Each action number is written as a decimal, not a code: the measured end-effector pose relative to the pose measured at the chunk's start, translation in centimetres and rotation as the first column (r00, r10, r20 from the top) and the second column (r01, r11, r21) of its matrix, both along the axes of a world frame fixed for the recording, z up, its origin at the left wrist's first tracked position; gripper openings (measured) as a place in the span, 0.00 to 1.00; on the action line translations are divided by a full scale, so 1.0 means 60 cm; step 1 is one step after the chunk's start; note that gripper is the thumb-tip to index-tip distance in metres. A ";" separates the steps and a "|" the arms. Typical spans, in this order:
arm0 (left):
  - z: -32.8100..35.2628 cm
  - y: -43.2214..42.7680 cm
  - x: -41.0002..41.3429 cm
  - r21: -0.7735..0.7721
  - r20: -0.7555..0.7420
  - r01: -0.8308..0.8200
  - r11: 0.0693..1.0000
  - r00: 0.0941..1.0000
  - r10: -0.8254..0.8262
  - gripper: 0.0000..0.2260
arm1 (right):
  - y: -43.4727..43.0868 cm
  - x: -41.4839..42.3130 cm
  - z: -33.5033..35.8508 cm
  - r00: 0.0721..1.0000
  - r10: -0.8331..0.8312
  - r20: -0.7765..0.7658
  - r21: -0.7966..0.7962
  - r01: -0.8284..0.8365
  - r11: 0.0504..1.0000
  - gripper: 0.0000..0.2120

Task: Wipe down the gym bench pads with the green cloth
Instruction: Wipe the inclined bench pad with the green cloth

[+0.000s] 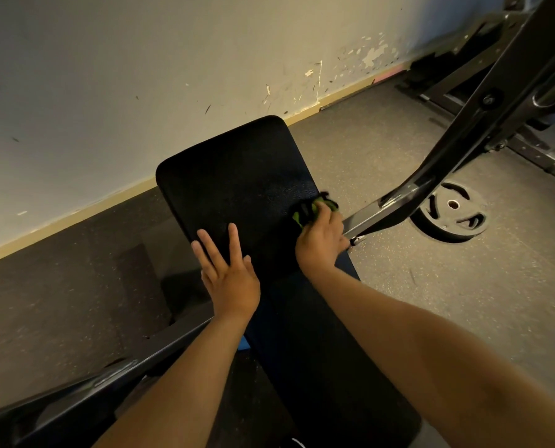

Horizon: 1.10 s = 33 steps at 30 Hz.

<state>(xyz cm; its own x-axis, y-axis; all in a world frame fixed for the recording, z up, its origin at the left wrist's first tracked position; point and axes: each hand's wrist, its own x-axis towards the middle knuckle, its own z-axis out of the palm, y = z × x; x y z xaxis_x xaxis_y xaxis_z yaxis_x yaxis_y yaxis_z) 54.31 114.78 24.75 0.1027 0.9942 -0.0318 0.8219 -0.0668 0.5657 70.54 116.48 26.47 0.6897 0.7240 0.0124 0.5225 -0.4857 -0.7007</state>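
Note:
A black gym bench runs away from me toward the wall, with a far pad [237, 185] and a near pad [321, 367]. My left hand [227, 270] rests flat, fingers straight, on the far pad's near left edge. My right hand [321, 240] grips the bunched green cloth [311, 210] and holds it against the far pad's right edge. Most of the cloth is hidden under my fingers.
A black metal rack upright [482, 118] slants across the right side, its base rail [382, 218] on the floor beside the bench. A black weight plate [452, 213] lies flat on the speckled floor. A scuffed wall [140, 92] stands close behind the bench. A frame bar [108, 379] crosses lower left.

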 end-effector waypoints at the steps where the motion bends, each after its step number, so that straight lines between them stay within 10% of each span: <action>1: -0.004 0.001 -0.002 0.005 0.004 -0.003 1.000 1.000 0.003 0.32 | 0.014 -0.001 0.011 0.997 0.060 0.038 0.023 -0.061 0.998 0.25; 14: -0.006 -0.006 -0.015 0.117 0.116 -0.019 0.993 0.993 0.005 0.39 | -0.051 0.014 -0.035 0.987 -0.121 -0.105 -0.155 0.104 0.982 0.27; 22: 0.015 -0.021 -0.043 -0.139 0.481 -0.151 0.979 0.853 0.200 0.47 | -0.061 -0.071 -0.031 0.972 0.204 0.115 -0.080 -0.196 0.977 0.30; 27: 0.005 -0.018 -0.065 -0.166 0.414 -0.051 0.985 0.903 0.117 0.47 | -0.073 -0.152 -0.027 0.757 0.577 0.307 -0.128 -0.567 0.813 0.30; 31: 0.002 -0.017 -0.074 -0.161 0.429 -0.002 0.987 0.901 0.072 0.47 | -0.052 -0.100 -0.017 0.647 0.626 0.437 -0.215 -0.600 0.770 0.33; 33: 0.002 -0.021 -0.076 -0.130 0.476 0.010 0.991 0.878 0.054 0.46 | -0.039 -0.057 -0.018 0.762 0.476 0.440 -0.182 -0.443 0.878 0.35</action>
<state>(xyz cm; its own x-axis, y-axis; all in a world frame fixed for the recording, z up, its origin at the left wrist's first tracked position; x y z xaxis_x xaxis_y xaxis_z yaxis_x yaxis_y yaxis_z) 49.77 113.54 24.89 0.1148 0.9875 -0.1083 0.4494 0.0455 0.8922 67.14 114.15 25.40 0.1984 0.9630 0.1823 0.9445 -0.1381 -0.2982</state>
